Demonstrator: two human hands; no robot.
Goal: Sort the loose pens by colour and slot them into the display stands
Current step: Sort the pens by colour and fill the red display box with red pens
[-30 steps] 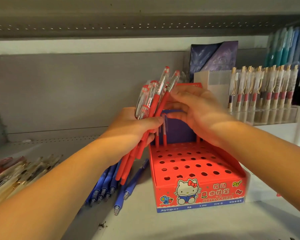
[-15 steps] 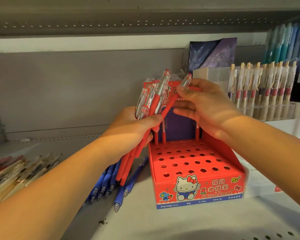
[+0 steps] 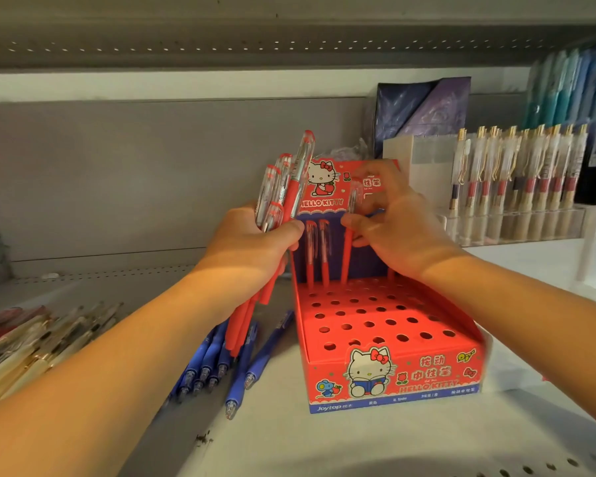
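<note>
A red Hello Kitty display stand [image 3: 386, 325] with rows of holes sits on the shelf. Two red pens [image 3: 317, 256] stand upright in its back row. My left hand [image 3: 255, 242] grips a bunch of several red pens [image 3: 289, 187], held upright just left of the stand. My right hand [image 3: 393, 225] pinches one red pen [image 3: 347, 249], whose tip is at a back-row hole beside the two standing ones. Several loose blue pens [image 3: 217, 366] lie on the shelf below my left hand.
A pile of clear and gold pens [image 3: 31, 342] lies at the far left. A clear stand of gold-clipped pens [image 3: 516, 187] fills the right back. Purple packets [image 3: 424, 108] lean on the back wall. The upper shelf hangs overhead.
My right hand took one red pen from the bunch and brought it down upright to the stand's back row. The left hand stayed put with the bunch.
</note>
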